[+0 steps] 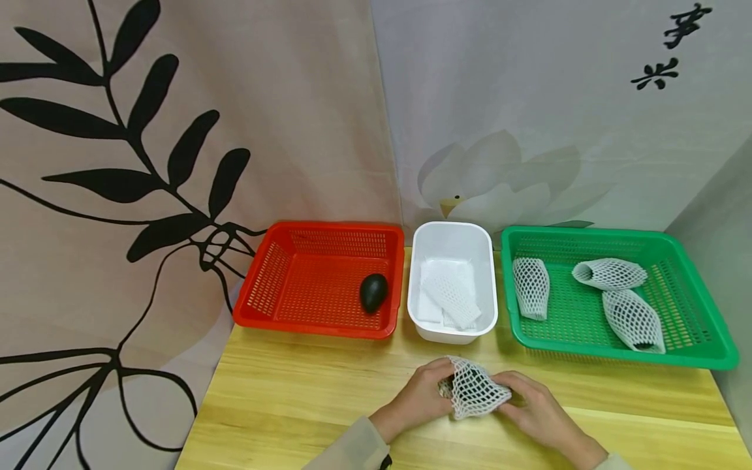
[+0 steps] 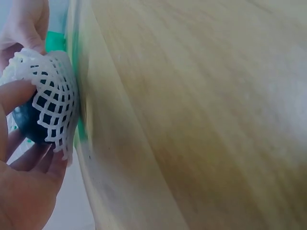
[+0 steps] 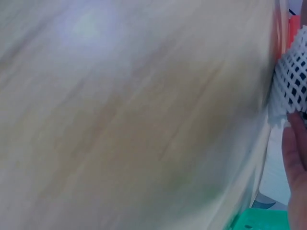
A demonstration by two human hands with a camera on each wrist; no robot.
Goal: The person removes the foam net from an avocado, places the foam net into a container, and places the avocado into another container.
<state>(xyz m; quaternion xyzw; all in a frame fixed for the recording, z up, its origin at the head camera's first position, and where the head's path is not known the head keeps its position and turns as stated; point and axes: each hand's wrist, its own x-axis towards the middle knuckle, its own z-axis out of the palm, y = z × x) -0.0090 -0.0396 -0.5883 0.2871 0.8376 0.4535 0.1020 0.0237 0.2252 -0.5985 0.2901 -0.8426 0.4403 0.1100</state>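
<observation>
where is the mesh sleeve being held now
In the head view, the mesh sleeve is low, right of centre, between the left hand and right hand, in front of the white tub.

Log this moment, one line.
left hand: grips avocado partly inside foam net; right hand: pinches net's end; red basket: one bare avocado; green basket: three foam nets

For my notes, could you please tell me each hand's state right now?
Left hand: holding a dark fruit partly inside a foam net.
Right hand: pinching the foam net's end.
</observation>
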